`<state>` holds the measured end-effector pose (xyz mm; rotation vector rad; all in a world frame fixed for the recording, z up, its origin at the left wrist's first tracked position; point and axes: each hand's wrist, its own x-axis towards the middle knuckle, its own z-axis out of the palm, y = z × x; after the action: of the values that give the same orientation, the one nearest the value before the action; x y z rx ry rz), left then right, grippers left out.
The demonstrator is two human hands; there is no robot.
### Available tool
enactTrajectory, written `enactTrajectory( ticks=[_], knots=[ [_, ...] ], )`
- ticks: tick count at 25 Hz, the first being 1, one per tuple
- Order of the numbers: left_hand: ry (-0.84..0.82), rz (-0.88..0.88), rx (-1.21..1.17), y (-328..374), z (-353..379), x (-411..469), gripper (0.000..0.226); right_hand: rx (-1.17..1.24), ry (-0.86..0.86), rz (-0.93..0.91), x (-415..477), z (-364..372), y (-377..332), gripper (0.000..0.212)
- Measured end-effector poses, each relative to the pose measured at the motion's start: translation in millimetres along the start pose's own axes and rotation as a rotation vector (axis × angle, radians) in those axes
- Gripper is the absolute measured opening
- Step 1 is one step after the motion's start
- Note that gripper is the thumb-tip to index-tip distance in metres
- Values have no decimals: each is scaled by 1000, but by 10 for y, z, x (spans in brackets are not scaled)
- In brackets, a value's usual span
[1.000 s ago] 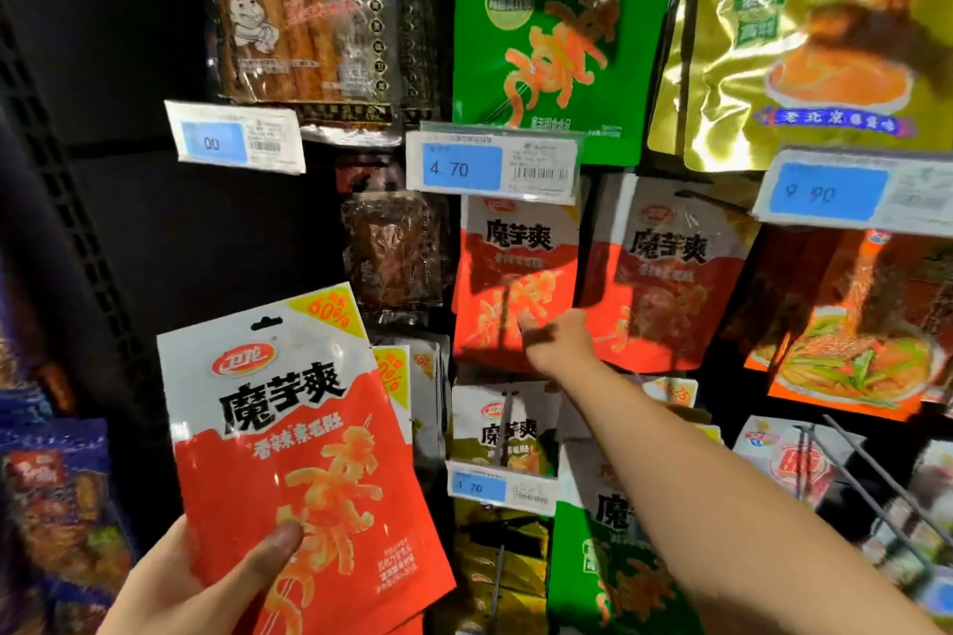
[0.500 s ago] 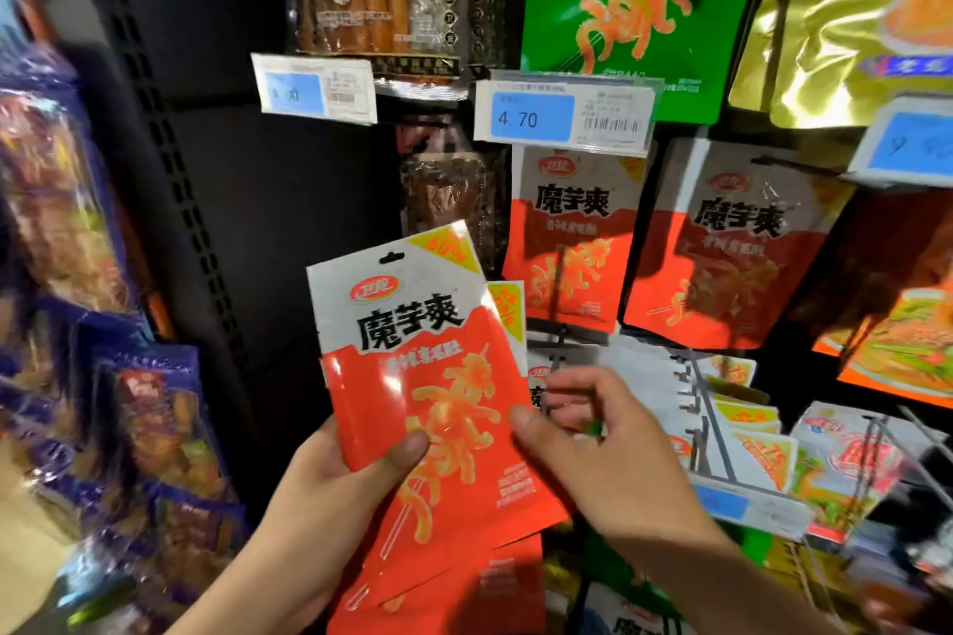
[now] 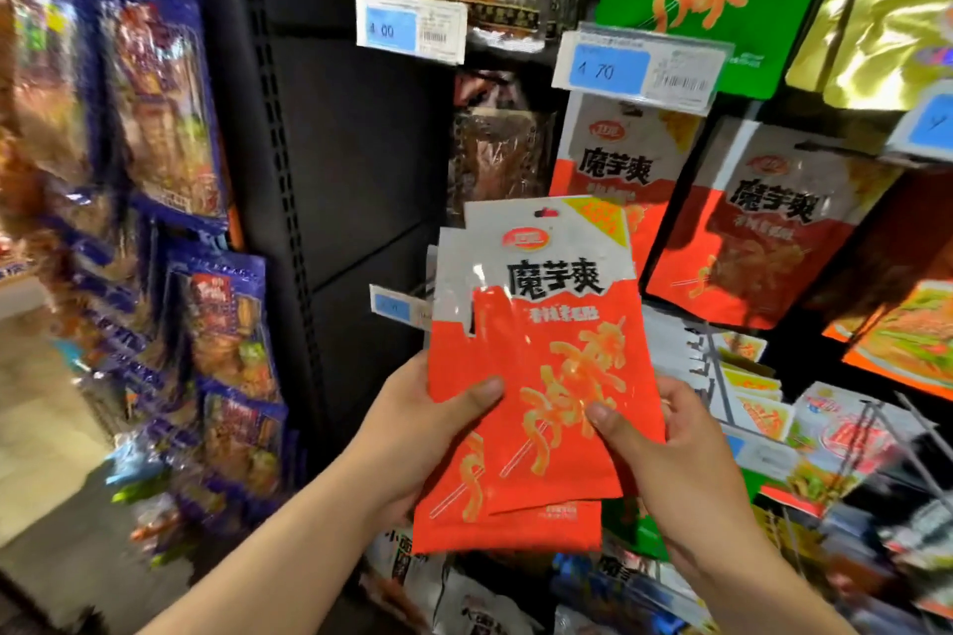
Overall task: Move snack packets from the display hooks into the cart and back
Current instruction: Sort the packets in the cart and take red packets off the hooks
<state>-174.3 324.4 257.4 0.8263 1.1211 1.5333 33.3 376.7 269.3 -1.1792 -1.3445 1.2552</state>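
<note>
Head view – left hand (image 3: 412, 433) and right hand (image 3: 675, 454) both gripping red snack packets (image 3: 546, 366), thumbs across the front

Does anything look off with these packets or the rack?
Nothing looks torn or spilled. The red packets held by the left hand and right hand are fanned unevenly, and a hanging red packet beside them tilts.

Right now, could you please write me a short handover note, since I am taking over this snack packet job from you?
Left hand: grips the fanned red packets from the lower left, thumb on the front.
Right hand: pinches the front packet at its right edge.
Matching packets hang under the 4.70 price tag.
Done: at least two packets are off the hooks.
Left: the cart is not in view; drop them in, then hang them back.
</note>
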Motion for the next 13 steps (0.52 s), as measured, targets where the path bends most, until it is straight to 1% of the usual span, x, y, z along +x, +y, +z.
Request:
enactTrajectory(
  ticks=[2,4,5,7,9,11,13],
  knots=[
    [-13,-1,-63,31,-42,-6,47,87,16,43,-34,-77,27,33],
    [-45,10,-72,74,-108,6,47,181,-24,125,-40,-135,44,28],
    [-60,13,-66,89,-140,12,48,203,-62,160,-42,-157,46,29],
    [-74,0,-90,83,-197,24,46,187,-157,170,-46,-197,32,40],
    [-50,-8,-153,64,-248,50,36,96,-232,115,-35,-241,-4,52],
    [2,5,-181,30,-297,92,26,-49,-262,26,-29,-294,-39,52],
    [63,24,-165,6,-368,136,23,-132,-250,-70,-18,-305,-64,50]
  ],
)
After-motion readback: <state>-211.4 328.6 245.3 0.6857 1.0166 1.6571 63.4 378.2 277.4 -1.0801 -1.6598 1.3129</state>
